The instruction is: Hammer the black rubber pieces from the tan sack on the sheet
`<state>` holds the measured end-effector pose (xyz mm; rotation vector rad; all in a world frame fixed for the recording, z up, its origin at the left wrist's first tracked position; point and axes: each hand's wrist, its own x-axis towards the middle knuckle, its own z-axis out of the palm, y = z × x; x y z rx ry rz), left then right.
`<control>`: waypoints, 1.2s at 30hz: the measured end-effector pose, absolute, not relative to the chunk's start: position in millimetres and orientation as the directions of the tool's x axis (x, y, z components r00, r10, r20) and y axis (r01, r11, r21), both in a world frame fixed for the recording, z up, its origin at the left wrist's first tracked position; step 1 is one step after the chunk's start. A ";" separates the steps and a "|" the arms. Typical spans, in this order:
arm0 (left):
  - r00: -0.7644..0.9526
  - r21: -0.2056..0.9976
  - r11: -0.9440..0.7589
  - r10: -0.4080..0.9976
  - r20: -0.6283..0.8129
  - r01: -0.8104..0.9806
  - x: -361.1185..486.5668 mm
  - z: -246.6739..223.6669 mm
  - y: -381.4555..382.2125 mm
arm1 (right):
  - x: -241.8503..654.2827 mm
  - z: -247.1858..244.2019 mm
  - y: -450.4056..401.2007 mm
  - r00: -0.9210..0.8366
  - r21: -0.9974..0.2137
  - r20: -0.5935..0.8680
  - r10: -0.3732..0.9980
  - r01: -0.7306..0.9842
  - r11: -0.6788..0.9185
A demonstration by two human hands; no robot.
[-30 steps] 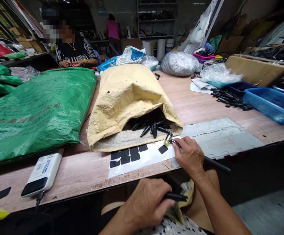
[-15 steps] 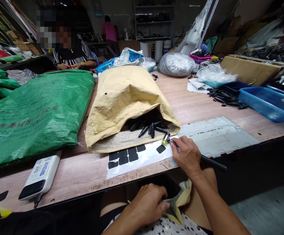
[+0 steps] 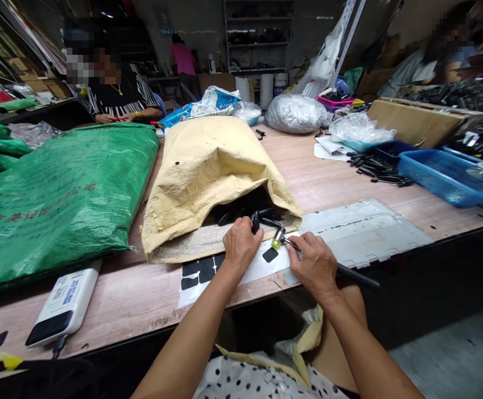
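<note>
My right hand is closed around a small hammer with a silver head and a yellow-green face; its black handle sticks out past the palm. The hammer head rests just above a black rounded-square sticker on a white sheet. At the mouth of a yellow woven sack, my left hand pinches a black tube-shaped part, its fingertips partly hidden. More black parts lie in the opening. Several black stickers show on the sheet left of my forearm.
A green woven sack and a white power bank with a cable are on the left. On the right lie a grey plate, a pile of black parts and a blue tray. Across the table sits another person.
My left hand has risen from my lap to the sack's mouth and taken hold of a black part. My right hand keeps the hammer in nearly the same spot.
</note>
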<state>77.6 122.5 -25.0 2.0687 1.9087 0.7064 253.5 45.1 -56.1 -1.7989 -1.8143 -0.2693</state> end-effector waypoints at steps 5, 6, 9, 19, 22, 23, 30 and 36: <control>0.095 0.498 -0.192 0.972 0.213 0.846 61.2 -19.2 109.8 | 253.1 -55.7 44.0 0.067 -0.246 0.515 0.855 0.967 0.073; 0.125 0.512 -0.223 0.968 0.219 0.829 54.1 -16.0 104.4 | 252.9 -55.6 43.8 0.069 -0.244 0.511 0.857 0.967 0.068; 0.245 0.553 -0.313 0.950 0.195 0.772 30.3 -8.4 86.8 | 252.9 -56.1 43.7 0.073 -0.240 0.507 0.859 0.969 0.059; 0.394 0.577 -0.443 0.893 0.217 0.686 6.3 -35.0 61.1 | 255.5 -60.7 45.8 0.051 -0.227 0.540 0.840 0.970 0.087; 0.403 0.579 -0.458 0.885 0.232 0.675 6.0 -38.8 61.9 | 255.8 -60.6 45.7 0.041 -0.219 0.531 0.846 0.971 0.091; 0.405 0.588 -0.458 0.885 0.231 0.666 5.2 -39.0 62.5 | 256.1 -60.6 46.0 0.032 -0.214 0.524 0.851 0.972 0.095; 0.386 0.677 -0.416 0.899 0.207 0.607 0.7 -37.0 64.8 | 254.9 -51.4 45.2 0.002 -0.223 0.545 0.839 0.964 0.142; 0.380 0.679 -0.413 0.901 0.208 0.607 1.3 -38.1 65.9 | 232.1 -25.5 24.1 -0.005 -0.485 0.597 0.802 0.794 0.367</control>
